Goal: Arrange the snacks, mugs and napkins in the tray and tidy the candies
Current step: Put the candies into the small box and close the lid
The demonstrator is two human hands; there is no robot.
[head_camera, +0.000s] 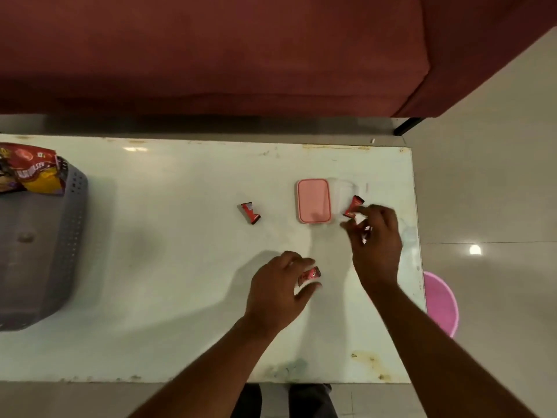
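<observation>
My right hand [376, 239] hovers by a clear plastic container [346, 194] and pinches a red candy [353, 206] at its fingertips, over the container; a second wrapper shows in the curled fingers. My left hand [280, 288] rests on the white table [180, 267] with its fingers closed around another red candy [309, 274]. A pink lid [313, 200] lies just left of the container. One more red candy [250, 213] lies loose on the table further left. A grey tray [72, 236] stands at the far left with a red and yellow snack packet [30, 170] in it.
A dark red sofa [211, 55] runs along the far side of the table. A pink bucket [441, 300] stands on the tiled floor past the table's right edge. My legs show below the table's near edge.
</observation>
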